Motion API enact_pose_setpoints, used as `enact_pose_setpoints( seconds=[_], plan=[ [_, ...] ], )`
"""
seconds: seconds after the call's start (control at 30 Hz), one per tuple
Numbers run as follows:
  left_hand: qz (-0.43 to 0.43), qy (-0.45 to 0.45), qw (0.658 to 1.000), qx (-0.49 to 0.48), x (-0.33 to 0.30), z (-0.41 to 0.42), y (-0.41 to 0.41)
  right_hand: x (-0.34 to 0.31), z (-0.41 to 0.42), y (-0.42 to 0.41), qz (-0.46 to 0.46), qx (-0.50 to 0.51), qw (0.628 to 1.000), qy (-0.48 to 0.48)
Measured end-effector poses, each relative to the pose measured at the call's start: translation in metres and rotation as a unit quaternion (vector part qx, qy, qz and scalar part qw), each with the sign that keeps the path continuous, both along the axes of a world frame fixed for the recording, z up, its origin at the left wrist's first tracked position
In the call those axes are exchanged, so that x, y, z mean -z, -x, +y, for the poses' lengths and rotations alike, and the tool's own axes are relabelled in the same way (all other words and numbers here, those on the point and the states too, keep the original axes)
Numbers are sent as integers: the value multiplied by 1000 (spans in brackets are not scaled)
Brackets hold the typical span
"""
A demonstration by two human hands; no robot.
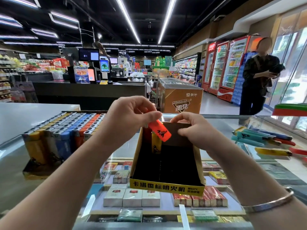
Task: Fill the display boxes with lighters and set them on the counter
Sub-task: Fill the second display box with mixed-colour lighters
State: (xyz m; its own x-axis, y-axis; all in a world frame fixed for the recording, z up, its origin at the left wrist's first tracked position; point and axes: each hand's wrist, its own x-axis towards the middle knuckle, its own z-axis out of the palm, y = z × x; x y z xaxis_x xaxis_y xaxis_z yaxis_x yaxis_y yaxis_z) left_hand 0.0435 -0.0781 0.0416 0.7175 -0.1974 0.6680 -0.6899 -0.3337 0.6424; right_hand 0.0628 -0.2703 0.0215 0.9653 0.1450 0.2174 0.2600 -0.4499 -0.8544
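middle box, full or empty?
Nearly empty: the box holds a yellow lighter and a red one at its back left; the rest is bare black floor.

Display box (167, 186) mostly empty; full box (63, 130) left, loose lighters (264, 138) right

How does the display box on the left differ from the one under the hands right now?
The left display box is packed with rows of lighters in yellow, grey, blue and orange; the middle display box is nearly empty, with only a yellow lighter and a red one at its back. Nobody touches the left box; the right hand pinches the middle box's back wall while the left hand brings an orange lighter. Both stand on the glass counter.
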Motion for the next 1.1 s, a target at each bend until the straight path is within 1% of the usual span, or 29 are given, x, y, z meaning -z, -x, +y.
enact_pose_setpoints(
  seconds=[0.13,0.2,0.27,0.33,0.4,0.53,0.77,0.83,0.97,1.1],
  plan=[
    [10,-57,998,7,-1,5,-3,1,-5,-4,-2,9,1000,-5],
    [21,-112,994,-4,-1,9,-4,1,-7,-5,-2,5,1000,-14],
    [21,-180,983,-35,0,13,-4,0,-8,-5,3,0,1000,-15],
    [2,-220,972,-77,0,16,-6,2,-8,-5,4,-2,1000,-19],
    [-34,-236,965,-110,1,16,-7,2,-8,-6,0,0,1000,-16],
    [-84,-296,944,-116,6,6,-3,3,-6,-8,-5,7,1000,-7],
    [-105,-281,944,-137,11,4,-6,3,-5,-6,-12,15,1000,3],
    [-96,-278,948,-125,11,5,-8,4,-6,-6,-14,19,1000,0],
    [-51,-282,953,-99,10,9,-11,3,-5,-4,-8,21,1000,-6],
    [-50,-272,954,-119,12,9,-11,2,-4,-5,-10,25,1000,-2]
  ],
)
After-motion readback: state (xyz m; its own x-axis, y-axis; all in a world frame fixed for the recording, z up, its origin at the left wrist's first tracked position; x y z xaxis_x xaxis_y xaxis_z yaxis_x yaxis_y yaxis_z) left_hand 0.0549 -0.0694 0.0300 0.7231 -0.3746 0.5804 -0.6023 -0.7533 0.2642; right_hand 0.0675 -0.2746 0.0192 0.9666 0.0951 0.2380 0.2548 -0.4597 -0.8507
